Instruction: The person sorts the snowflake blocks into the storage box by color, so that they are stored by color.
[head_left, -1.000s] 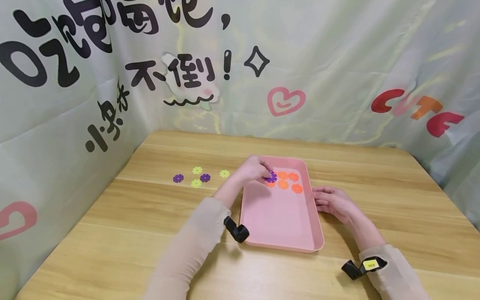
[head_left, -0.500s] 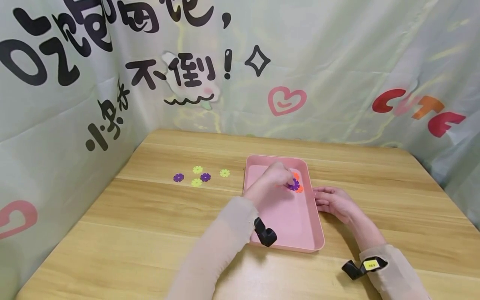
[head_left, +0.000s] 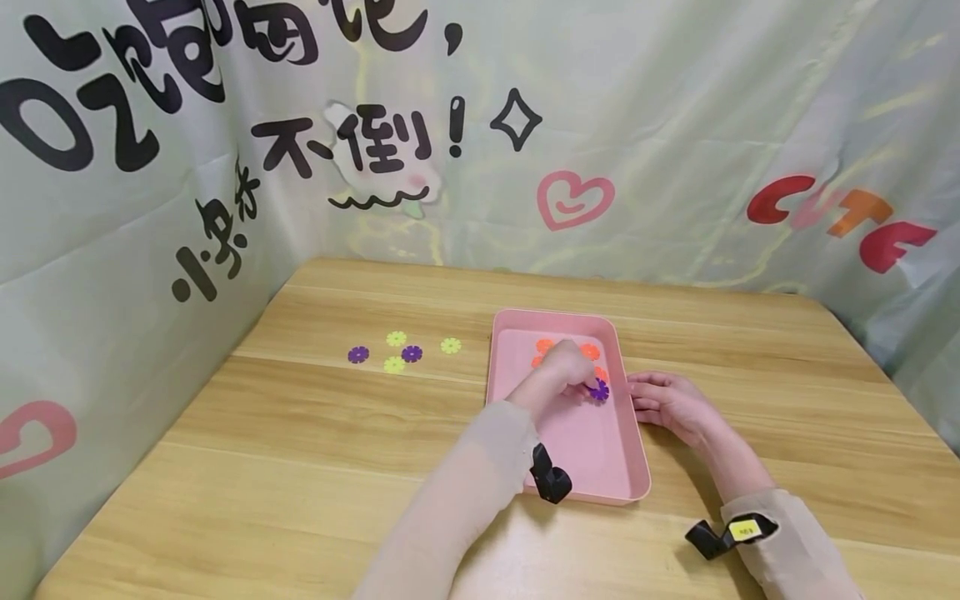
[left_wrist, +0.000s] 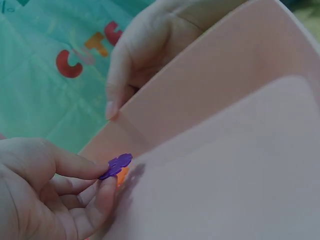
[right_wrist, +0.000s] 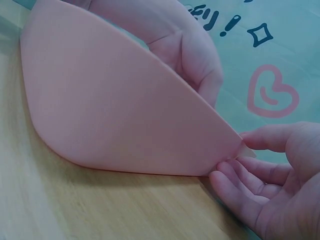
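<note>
Over the right side of the pink tray (head_left: pixel 577 467), my left hand (head_left: pixel 566 367) pinches a purple flower-shaped plastic disc (left_wrist: pixel 117 166) between thumb and fingers. The disc hangs close over the tray floor, where its shadow shows. Several orange flower-shaped discs (head_left: pixel 591 352) lie in the far part of the tray, partly hidden by the hand; one orange disc (left_wrist: pixel 122 176) peeks out behind the purple one. Outside the tray, my right hand (head_left: pixel 675 407) rests its fingertips against the right wall, one tip right at the rim in the right wrist view.
Left of the tray on the wooden table (head_left: pixel 300 467) lie two purple discs (head_left: pixel 412 354) and three yellow-green discs (head_left: pixel 451 345). A printed cloth curtain (head_left: pixel 660 167) stands behind the table and along its sides. Black camera mounts (head_left: pixel 551 475) sit on both wrists.
My left hand has carried the purple disc rightward across the tray, then slightly nearer, to below the orange discs on the right. My right hand has stayed at the tray wall.
</note>
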